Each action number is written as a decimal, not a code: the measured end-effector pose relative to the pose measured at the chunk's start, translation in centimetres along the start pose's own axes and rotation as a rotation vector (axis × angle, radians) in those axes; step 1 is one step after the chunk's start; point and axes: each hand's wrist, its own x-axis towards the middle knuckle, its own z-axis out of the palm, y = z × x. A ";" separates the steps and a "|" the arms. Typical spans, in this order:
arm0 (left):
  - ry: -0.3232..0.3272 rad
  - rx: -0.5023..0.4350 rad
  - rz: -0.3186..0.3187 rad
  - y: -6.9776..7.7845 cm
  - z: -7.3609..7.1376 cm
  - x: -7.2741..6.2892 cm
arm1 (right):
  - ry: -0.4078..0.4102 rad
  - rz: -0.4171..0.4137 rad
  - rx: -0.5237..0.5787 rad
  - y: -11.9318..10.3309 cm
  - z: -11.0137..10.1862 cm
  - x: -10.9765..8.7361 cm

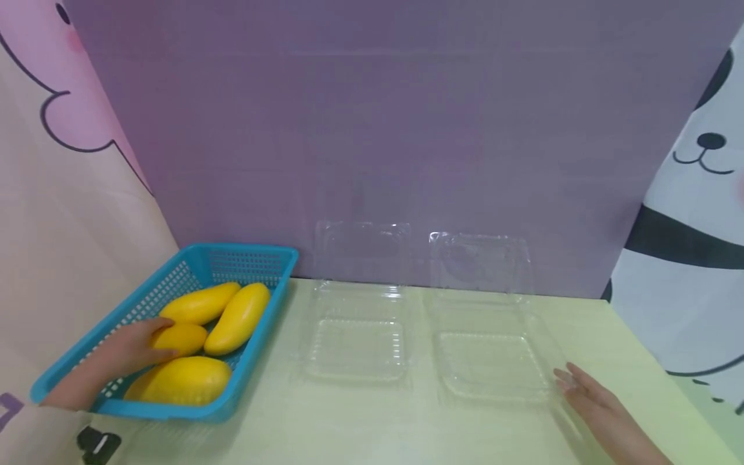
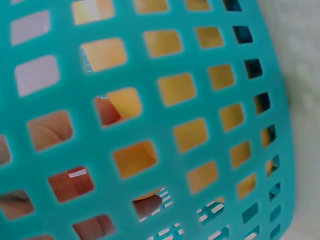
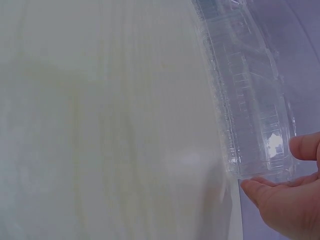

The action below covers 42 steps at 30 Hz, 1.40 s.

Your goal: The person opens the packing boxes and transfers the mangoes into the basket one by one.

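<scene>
In the head view my left hand (image 1: 130, 345) reaches into a blue basket (image 1: 273, 323) and grips a yellow mango (image 1: 180, 339), thumb and fingers on either side of it. Through the basket's holes in the left wrist view, parts of the fingers (image 2: 70, 185) and yellow fruit show. More mangoes lie around it in the basket. My right hand (image 1: 599, 403) is at the right side of a clear plastic clamshell box (image 1: 488, 365), its fingers fairly straight. The right wrist view has thumb and fingertips by a corner of the box (image 3: 260, 130); contact is hard to tell.
A second clear clamshell box (image 1: 357, 349) stands between the basket and the first one. Both lids are raised before a purple backdrop (image 1: 372, 129). Printed cloths hang at the left (image 1: 70, 213) and right (image 1: 686, 290) of the pale table (image 1: 325, 426).
</scene>
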 end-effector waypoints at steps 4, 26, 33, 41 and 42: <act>-0.021 0.005 -0.002 0.1 0.2 0.2 | 0.007 -0.011 -0.011 0.1 0.0 0.1; -0.074 -0.018 -0.047 -0.5 1.1 0.1 | -0.019 0.024 0.063 0.3 0.3 -0.3; -0.115 -0.079 -0.081 -0.4 0.4 0.3 | -0.011 0.020 0.053 0.3 0.1 -0.1; -0.165 -0.092 -0.137 -0.5 0.4 0.1 | -0.020 0.030 0.063 0.1 0.3 0.1; -0.172 -0.094 -0.148 -0.6 0.5 0.0 | -0.025 0.041 0.067 0.0 0.4 0.1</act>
